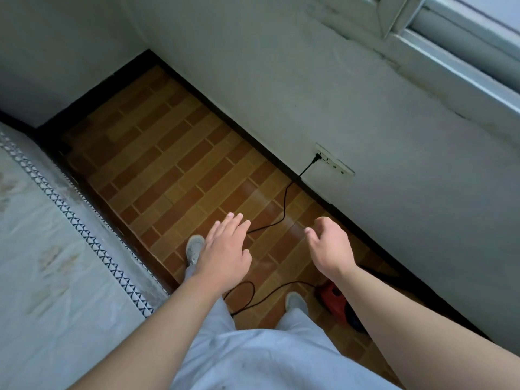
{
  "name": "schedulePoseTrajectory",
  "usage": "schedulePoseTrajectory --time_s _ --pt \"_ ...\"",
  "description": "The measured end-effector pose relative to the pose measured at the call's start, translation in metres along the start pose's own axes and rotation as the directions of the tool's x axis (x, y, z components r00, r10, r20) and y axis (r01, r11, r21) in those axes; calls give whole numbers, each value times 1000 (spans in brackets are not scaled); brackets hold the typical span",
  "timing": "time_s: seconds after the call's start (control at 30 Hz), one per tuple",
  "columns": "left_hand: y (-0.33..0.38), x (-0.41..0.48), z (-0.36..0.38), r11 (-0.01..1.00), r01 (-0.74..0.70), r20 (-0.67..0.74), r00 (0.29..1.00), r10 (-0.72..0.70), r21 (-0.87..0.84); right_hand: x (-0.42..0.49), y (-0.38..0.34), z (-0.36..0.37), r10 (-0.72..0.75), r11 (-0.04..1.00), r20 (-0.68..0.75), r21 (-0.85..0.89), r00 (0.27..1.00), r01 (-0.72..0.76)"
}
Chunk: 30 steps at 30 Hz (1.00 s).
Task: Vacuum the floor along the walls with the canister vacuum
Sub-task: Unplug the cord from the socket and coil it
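Both hands hover over the floor point(168, 153) holding nothing: the left hand point(225, 250) flat with fingers straight, the right hand point(329, 246) loosely curled. The red vacuum point(333, 298) sits on the floor, partly hidden by the right forearm, near the wall point(365, 108). A cord point(284, 204) runs ahead to a socket point(334, 164). A bed point(42, 220) lies to the left.

Nothing legible anywhere. Red canister vacuum point(333, 301) at 5 o'clock: half hidden behind an arm and too blurred for any brand or label. Wall socket point(334, 162) at 2 o'clock: markings too small to read. Bed edging point(84, 235) at 9 o'clock: pattern only, no letters.
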<state>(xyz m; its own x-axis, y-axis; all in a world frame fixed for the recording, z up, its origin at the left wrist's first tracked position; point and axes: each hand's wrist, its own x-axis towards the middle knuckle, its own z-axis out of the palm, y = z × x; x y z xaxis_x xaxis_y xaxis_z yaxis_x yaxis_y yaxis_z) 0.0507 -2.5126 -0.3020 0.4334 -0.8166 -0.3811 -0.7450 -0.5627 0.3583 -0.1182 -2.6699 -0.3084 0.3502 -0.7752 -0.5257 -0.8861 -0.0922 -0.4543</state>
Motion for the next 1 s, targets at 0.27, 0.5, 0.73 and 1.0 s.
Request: schedulePoseTrajectory --time_s 0.27,0.5,0.73,1.0 --pt "-101 80 -73 975 -214 120 971 207 52 19 -112 53 244 965 -106 123 964 -230" --pt "-108 128 -112 929 -355 202 922 329 105 21 -138 50 396 892 -171 305 902 -334" --pt "-73 166 -105 861 -460 258 878 404 217 50 -114 39 494 801 -128 452 860 -393" --pt "-41 198 -75 851 -469 296 869 397 235 109 -88 29 544 703 -76 584 836 -405"
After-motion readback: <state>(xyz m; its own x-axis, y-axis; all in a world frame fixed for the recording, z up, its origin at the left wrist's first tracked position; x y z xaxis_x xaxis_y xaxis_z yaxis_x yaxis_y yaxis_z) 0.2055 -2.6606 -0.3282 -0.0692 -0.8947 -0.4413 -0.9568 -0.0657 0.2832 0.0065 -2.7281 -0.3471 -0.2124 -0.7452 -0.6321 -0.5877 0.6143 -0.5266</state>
